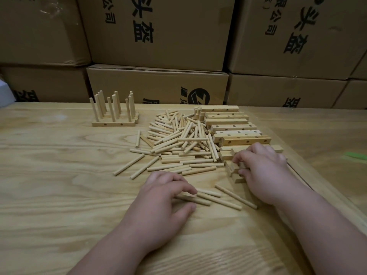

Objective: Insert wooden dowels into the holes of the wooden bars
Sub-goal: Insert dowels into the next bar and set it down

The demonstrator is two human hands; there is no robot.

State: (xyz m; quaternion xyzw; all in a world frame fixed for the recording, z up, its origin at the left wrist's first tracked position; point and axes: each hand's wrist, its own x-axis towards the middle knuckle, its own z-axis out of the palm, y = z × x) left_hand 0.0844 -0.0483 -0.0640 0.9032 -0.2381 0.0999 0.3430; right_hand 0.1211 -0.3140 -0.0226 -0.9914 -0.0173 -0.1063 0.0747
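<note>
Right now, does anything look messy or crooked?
Yes. The loose dowels lie in a criss-cross heap on the table, and the finished bars with dowels have sticks leaning at different angles.

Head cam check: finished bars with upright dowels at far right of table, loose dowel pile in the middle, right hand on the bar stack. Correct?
One thing is off. In the head view the finished bars with upright dowels stand at the far left of the table, not the far right. The loose dowel pile is in the middle, and the right hand is on the bar stack.
</note>
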